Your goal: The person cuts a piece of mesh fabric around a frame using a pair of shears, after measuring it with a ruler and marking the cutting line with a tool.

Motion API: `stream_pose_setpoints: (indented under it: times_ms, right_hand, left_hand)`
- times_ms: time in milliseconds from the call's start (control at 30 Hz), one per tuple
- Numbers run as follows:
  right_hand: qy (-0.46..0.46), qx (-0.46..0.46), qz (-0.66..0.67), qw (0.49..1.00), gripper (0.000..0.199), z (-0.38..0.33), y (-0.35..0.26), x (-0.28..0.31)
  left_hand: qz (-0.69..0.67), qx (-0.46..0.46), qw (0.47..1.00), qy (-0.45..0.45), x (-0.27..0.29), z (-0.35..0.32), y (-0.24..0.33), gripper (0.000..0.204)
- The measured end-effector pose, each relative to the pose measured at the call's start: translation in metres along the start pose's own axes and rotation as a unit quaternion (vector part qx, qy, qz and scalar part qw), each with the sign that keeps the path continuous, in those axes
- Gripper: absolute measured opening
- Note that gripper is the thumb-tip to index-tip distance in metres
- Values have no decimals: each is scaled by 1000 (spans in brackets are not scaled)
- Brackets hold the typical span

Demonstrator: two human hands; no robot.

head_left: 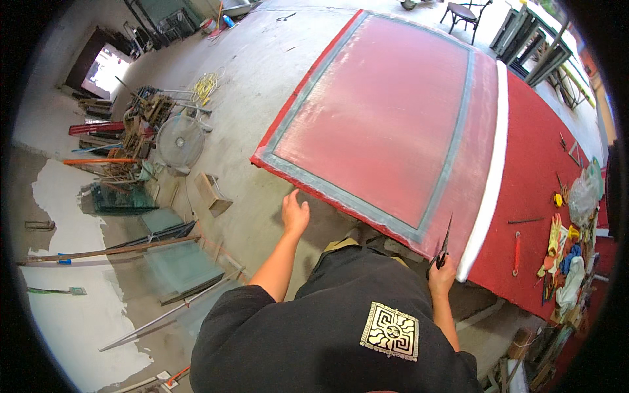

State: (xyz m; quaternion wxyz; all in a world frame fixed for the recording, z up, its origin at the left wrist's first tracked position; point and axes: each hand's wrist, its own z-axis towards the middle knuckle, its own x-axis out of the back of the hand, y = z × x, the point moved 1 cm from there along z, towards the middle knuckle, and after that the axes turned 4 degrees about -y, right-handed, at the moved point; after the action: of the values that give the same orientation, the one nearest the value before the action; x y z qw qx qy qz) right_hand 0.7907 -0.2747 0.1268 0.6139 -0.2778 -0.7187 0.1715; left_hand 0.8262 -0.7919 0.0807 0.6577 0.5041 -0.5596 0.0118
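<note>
A large red-topped table [532,196] stands before me. Over it lies a thin see-through sheet of mesh [481,141], and a rectangular grey-green frame [452,147] shows on the table with red inside it. A long white roll [488,177] runs along the sheet's right side. My right hand [442,276] grips a pair of dark scissors [444,245] at the near edge, just left of the roll's near end, blades pointing away from me. Off the table's near left edge hangs my left hand [296,213], open and holding nothing.
Gloves [554,239], a plastic bag [585,196] and a red-handled tool [517,252] lie on the table's right. To the left on the floor are a fan [179,142], a wooden box [213,194], glass panes [180,267] and yellow cord [205,88]. A chair [464,14] stands beyond.
</note>
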Motion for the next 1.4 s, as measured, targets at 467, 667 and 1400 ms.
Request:
stream_pose_setpoints:
  times_ms: [467, 667, 1400]
  right_hand:
    - [-8, -66, 10, 998, 26, -61, -50, -47]
    - [-16, -87, 3, 996, 30, -87, -33, -48]
    - [-33, -120, 87, 988, 33, -167, 42, -37]
  left_hand:
    - [280, -184, 926, -176, 8, 63, -13, 102]
    - [307, -165, 914, -210, 9, 66, -4, 106]
    - [212, -103, 965, -119, 27, 138, -41, 71]
